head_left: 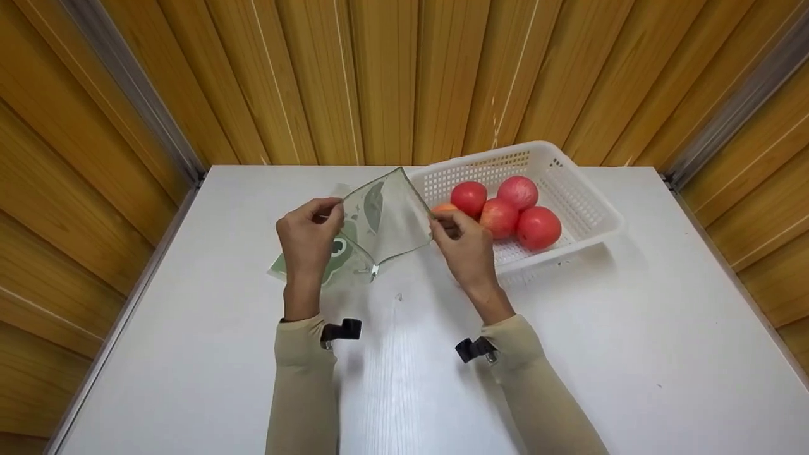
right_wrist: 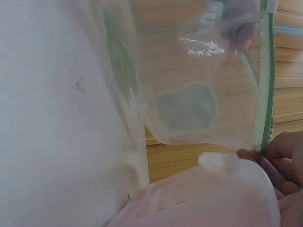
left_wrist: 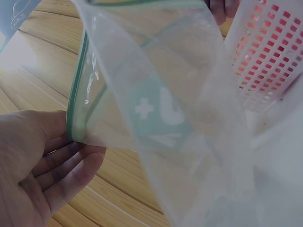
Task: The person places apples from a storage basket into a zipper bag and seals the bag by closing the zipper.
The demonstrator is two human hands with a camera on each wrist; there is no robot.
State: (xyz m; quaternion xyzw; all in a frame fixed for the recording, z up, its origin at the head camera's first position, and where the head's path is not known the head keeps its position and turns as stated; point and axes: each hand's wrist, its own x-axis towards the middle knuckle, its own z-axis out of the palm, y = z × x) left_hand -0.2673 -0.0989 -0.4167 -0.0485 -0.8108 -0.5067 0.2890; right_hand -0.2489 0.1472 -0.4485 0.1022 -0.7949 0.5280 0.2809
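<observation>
A clear zip bag with green printing hangs between both hands, its mouth spread wide into a diamond shape. My left hand pinches one side of the green-edged rim between thumb and fingers. On the opposite side my right hand pinches the rim, close beside the basket. A white zip slider sits at the near corner of the mouth. Through the film in the left wrist view, a green print with a white cross shows. In the right wrist view the bag's body hangs down with nothing inside.
A white perforated plastic basket stands at the back right, holding several red apples. Flat on the white table under the left hand lies a green printed piece. Wood-look panels enclose the back and sides.
</observation>
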